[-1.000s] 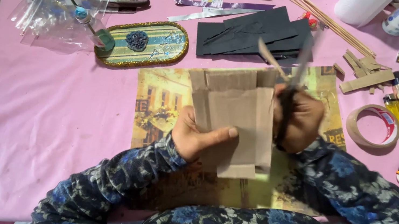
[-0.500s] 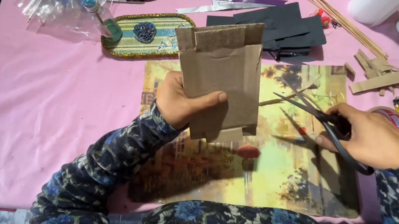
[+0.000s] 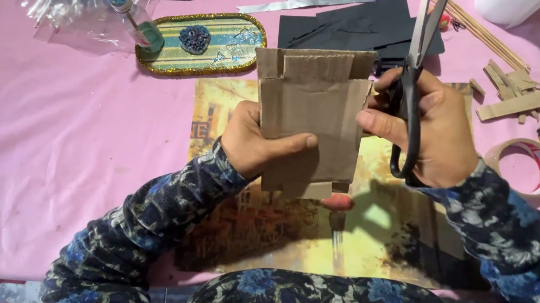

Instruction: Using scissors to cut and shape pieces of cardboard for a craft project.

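Cardboard (image 3: 313,118), a folded brown piece with flaps at its top and bottom, is held upright above a picture mat (image 3: 359,234) at the middle of a pink table (image 3: 51,135). The left hand (image 3: 260,146) grips it from its 8 o'clock side, thumb lying across the front, fingers curled behind and one fingertip showing under the bottom edge. The right hand (image 3: 429,131) sits at the piece's 3 o'clock edge, its fingers through the black loops of scissors (image 3: 418,67) whose blades stand closed and point toward 12 o'clock; thumb and forefinger touch the cardboard's right edge.

The piece looks light and stiff, likely corrugated, so it should keep its shape in a pinch but crease or crush if squeezed hard. The flat middle panel, away from the loose flaps, seems the safest place to grip.

At 10 o'clock lies a glittered oval tray (image 3: 200,43); at 12 o'clock, black paper (image 3: 358,30); at 2 o'clock, cardboard scraps (image 3: 516,99); at 3 o'clock, a tape roll (image 3: 527,163).
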